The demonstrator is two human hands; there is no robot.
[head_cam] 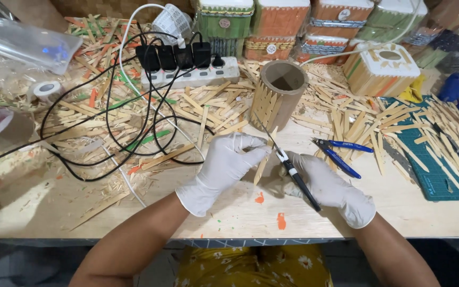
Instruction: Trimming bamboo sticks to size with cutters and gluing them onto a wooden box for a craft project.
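Several sticks were already fixed around the cardboard tube, while another stick was pinched in the left hand and trimmed with a knife gripped in the right hand.

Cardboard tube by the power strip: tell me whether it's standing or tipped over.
Standing. The cardboard tube rests on its end on the table, its round open mouth facing up, with wooden sticks lined upright along its side.
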